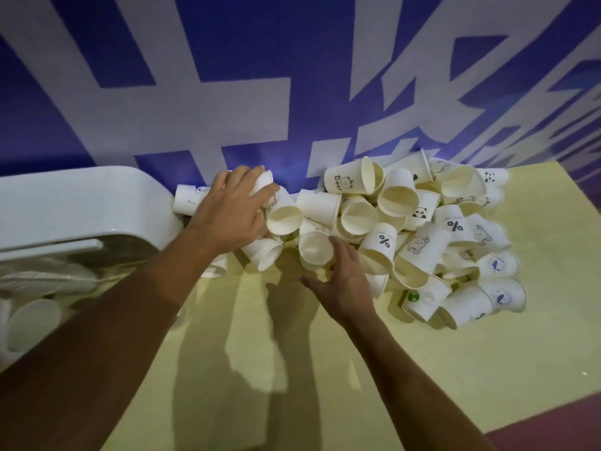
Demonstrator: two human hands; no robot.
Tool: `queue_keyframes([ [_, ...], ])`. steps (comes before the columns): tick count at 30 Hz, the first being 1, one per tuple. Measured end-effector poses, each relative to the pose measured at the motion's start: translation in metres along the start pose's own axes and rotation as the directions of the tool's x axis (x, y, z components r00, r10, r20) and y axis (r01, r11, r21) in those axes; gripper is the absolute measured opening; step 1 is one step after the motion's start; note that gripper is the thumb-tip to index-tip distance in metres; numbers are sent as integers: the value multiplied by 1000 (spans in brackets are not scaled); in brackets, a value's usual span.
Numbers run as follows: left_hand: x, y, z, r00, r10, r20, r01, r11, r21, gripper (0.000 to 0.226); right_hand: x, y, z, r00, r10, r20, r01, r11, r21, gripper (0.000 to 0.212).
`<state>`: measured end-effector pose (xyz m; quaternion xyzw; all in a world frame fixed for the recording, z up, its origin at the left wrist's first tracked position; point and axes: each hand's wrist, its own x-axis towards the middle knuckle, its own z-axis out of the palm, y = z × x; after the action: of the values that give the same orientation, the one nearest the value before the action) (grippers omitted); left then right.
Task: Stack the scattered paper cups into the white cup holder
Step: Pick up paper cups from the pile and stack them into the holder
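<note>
A heap of several white paper cups [419, 229], some printed with bears, pandas or a percent sign, lies on the pale yellow table [325, 369] against the blue wall. My left hand [232, 211] reaches into the heap's left end, its fingers curled over a cup [265, 182] near the wall. My right hand [341, 281] is at the heap's front, fingers round a cup [313, 247] that lies with its mouth toward me. The white cup holder [81, 203] stands at the left edge, with stacked cups visible low inside it.
The blue wall [292, 76] with large white lettering rises right behind the cups. A small green object [413, 297] lies under cups at the heap's front. The table's right edge drops to a dark red floor [559, 428]. Bare tabletop lies between my arms.
</note>
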<state>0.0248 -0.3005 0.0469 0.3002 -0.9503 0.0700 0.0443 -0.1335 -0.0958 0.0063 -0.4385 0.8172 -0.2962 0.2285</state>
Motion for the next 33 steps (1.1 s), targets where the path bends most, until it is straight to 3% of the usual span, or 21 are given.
queue_keyframes([
  [4,11,2,-6,997,-81,16,81,996,21,62,17,0,11,1000,9,2,-9,1000,5,101],
  [7,12,-3,-2,992,-115,-58,113,993,-27,55,25,3,17,997,72,-19,-71,996,45,89],
  [10,3,-5,-12,981,-139,-133,111,974,-199,52,27,5,20,996,76,-56,-72,995,70,66],
  [12,-10,2,-27,957,-250,-147,182,913,-366,53,22,5,20,995,58,-79,-53,996,70,62],
  [14,-36,14,-42,906,-401,-137,257,776,-576,61,12,4,18,994,32,-101,-24,996,86,64],
  [16,-71,28,-50,826,-561,-48,311,524,-793,65,-2,-1,15,992,10,-122,4,993,116,64],
  [18,-107,38,-51,727,-686,29,332,316,-889,69,-19,-12,10,991,13,-133,9,987,159,57],
  [20,-141,44,-49,657,-751,67,324,201,-924,67,-37,-26,7,992,5,-129,18,983,183,51],
  [22,-173,44,-47,632,-768,105,296,115,-948,60,-52,-42,8,994,-9,-108,30,982,188,52],
  [26,-234,31,-54,575,-810,114,294,75,-953,58,-83,-89,22,999,-10,-31,18,961,276,60],
  [33,-321,-32,-63,443,-893,73,301,72,-951,60,-130,-172,78,991,-81,107,41,942,334,58],
])
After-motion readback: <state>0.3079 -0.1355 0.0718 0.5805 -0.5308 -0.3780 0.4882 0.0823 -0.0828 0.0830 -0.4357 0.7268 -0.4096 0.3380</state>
